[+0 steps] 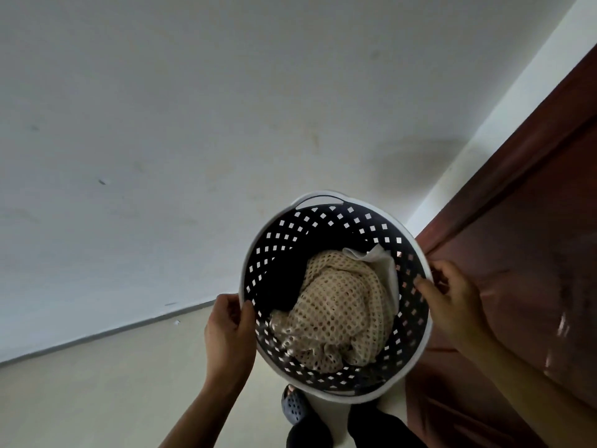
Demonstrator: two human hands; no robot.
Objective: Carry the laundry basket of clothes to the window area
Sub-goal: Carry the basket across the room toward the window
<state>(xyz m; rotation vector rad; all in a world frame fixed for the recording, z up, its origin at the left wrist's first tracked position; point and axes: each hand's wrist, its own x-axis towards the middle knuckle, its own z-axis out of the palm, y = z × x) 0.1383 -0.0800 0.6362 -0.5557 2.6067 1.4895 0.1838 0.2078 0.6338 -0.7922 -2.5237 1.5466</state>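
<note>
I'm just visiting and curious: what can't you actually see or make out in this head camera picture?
- Window area: outside the frame; only wall and door show.
- Clothes under the beige mesh cloth: it covers them.
- Laundry basket underside: hidden by its own rim.
- Left hand and right hand fingers: partly behind the rim.
- Feet: cut off by the basket and bottom edge.

A home, by the look of it — a plain white wall (161, 124) meets a pale tiled floor (97, 399), a reddish-brown wooden door (533, 253) stands at the right, and a laundry basket (423, 344) holds a knitted cream garment (339, 312) — household washing.
</note>
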